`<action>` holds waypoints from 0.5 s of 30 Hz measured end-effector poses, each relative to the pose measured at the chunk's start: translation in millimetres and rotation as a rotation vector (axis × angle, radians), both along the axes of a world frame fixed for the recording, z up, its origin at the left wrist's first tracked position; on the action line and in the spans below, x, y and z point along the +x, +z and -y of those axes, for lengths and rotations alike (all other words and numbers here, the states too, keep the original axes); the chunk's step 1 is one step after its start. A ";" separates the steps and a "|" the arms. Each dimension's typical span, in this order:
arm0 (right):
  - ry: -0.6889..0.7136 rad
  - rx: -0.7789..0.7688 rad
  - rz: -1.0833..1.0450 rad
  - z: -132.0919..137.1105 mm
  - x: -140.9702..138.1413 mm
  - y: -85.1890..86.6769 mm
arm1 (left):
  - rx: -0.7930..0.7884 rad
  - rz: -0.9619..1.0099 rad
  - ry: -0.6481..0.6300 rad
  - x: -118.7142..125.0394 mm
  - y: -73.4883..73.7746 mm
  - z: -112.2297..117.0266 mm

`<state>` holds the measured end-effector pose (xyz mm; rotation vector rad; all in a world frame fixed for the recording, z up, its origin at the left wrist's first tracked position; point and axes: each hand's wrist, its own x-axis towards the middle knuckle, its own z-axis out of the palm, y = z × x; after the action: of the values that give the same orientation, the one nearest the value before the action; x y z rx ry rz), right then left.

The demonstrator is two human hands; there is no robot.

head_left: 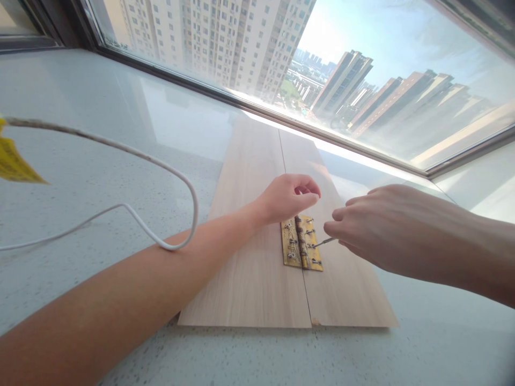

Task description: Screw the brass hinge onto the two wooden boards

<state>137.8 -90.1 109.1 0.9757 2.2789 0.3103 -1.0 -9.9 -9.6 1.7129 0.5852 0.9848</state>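
Observation:
A worn yellow hinge lies open across the seam between two pale wood boards, with several screws standing up in its holes. My right hand is closed around a thin screwdriver; its handle is hidden in the fist. The metal tip reaches left to a screw on the hinge's right leaf. Just above the hinge, my left hand is curled with thumb and fingertips together. Whatever may be between those fingertips is too small or hidden to make out.
The boards lie on a speckled white sill beneath a dark-framed window. A white cable loops in front of my left forearm. A yellow tag hangs at the left edge.

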 end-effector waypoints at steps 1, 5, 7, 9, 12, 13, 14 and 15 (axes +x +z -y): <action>-0.006 -0.001 0.030 0.4 -1.2 0.1 | 0.000 -0.001 0.000 0.2 -0.1 0.1; -0.005 -0.023 0.142 -0.6 -5.8 0.5 | -0.005 -0.004 0.002 1.1 -0.4 0.8; 0.008 -0.038 0.145 -1.9 -7.4 0.4 | -0.007 -0.002 -0.002 1.4 -0.5 1.1; 0.013 -0.038 0.145 -2.6 -8.7 -0.1 | -0.008 -0.002 -0.008 1.5 -0.6 1.2; 0.013 -0.023 0.149 -1.3 -10.4 -0.8 | -0.013 -0.009 -0.004 1.4 -0.2 1.0; 0.017 -0.019 0.148 -0.4 -10.9 -1.0 | -0.013 -0.010 -0.005 1.3 0.1 0.9; 0.020 -0.015 0.146 0.5 -11.5 -1.1 | -0.010 -0.011 -0.006 1.2 0.4 0.9; 0.022 -0.009 0.145 1.2 -12.1 -1.1 | -0.008 -0.010 -0.005 1.1 0.8 0.9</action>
<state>125.7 -91.3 108.0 0.8944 2.1586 0.3676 0.1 -10.8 -8.8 1.7122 0.5908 0.9693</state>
